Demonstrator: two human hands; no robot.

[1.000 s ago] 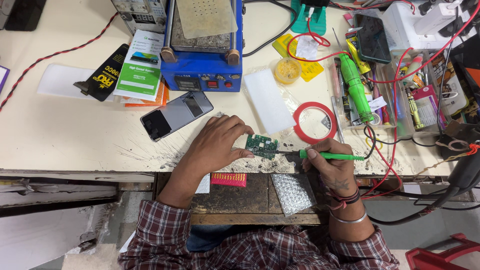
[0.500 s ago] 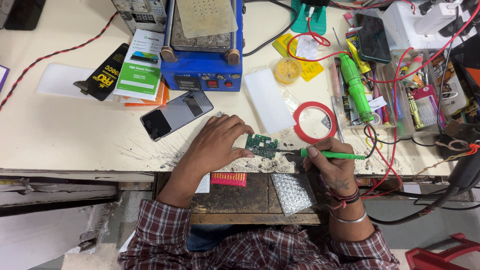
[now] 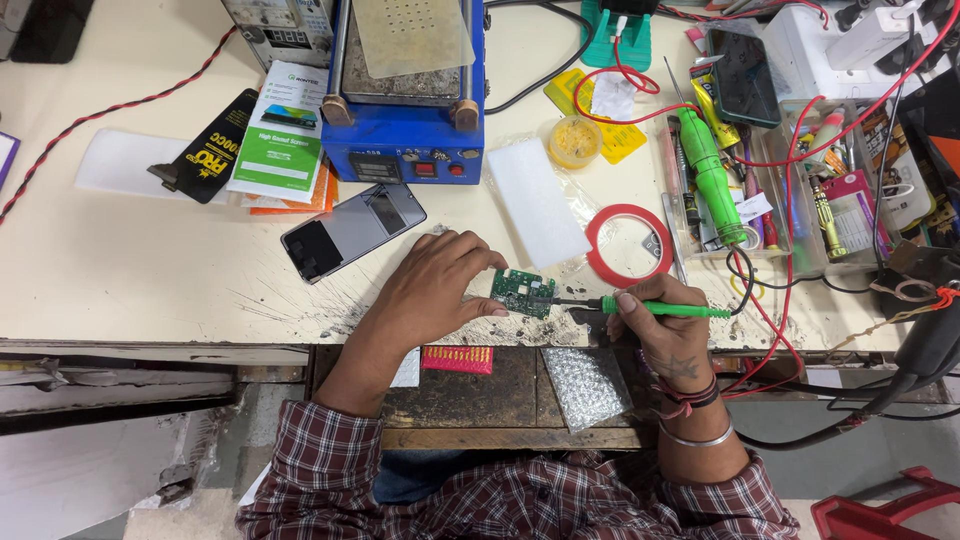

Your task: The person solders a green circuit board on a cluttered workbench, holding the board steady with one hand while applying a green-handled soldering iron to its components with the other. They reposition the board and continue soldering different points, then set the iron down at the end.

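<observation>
— Hands first: what are yours doing?

— Your left hand (image 3: 432, 290) is curled over the bench edge, thumb and fingertips pinching a small green circuit board (image 3: 524, 291) by its left side. Your right hand (image 3: 665, 335) is closed around a green-handled tool (image 3: 665, 308), held like a pen, its dark tip reaching left to the board's right edge.

— Does the tip touch the board?

— It seems to meet the edge, though the view is too small to be sure.

— Where does the board sit?

— Low on the cream worktable (image 3: 120, 270), close to its front edge, on a scuffed, darkened patch between your two hands.

— What lies around it?

— A red tape ring (image 3: 597, 262) lies just up and right of the board, a white rectangular pad (image 3: 536, 200) above it. A dark phone (image 3: 352, 230) lies face up near your left hand, tilted. Behind that stands a blue heating machine (image 3: 408, 110). A second green tool (image 3: 712, 178) rests in a clear tray to the right, among red wires (image 3: 790, 330). Below the bench edge, a piece of bubble wrap (image 3: 585, 385) lies on the wooden shelf (image 3: 480, 395).
</observation>
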